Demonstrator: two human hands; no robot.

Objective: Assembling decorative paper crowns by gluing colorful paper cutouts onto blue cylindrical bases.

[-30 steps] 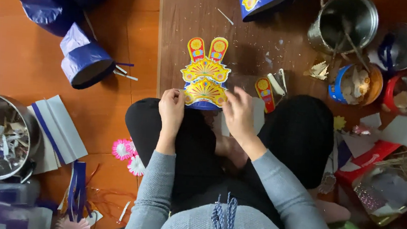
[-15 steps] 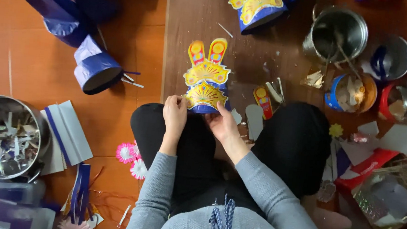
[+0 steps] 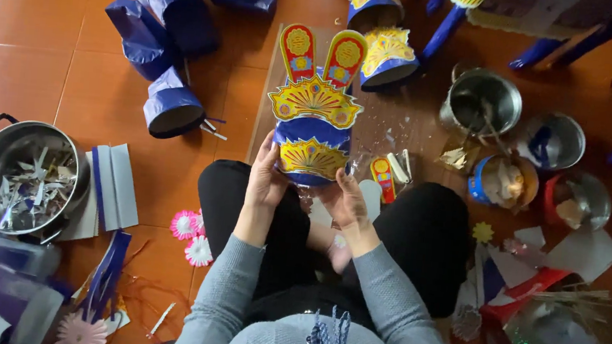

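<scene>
I sit cross-legged on the floor and hold a blue paper hat (image 3: 313,128) upright in front of me. It has yellow fan-shaped ornaments on its front and two red ear-like flaps on top. My left hand (image 3: 266,179) grips its lower left side. My right hand (image 3: 348,201) holds the lower right edge, fingers under the rim.
Plain blue paper hats (image 3: 174,35) lie at the back left; decorated ones (image 3: 386,54) sit behind the held hat. A steel pot of paper scraps (image 3: 25,181) is on my left. Metal bowls and tins (image 3: 515,146) stand on the right, by paper scraps and pink paper flowers (image 3: 190,232).
Both hands have lifted the hat off the wooden board and raised it toward me. The view has tilted, showing more of the floor behind.
</scene>
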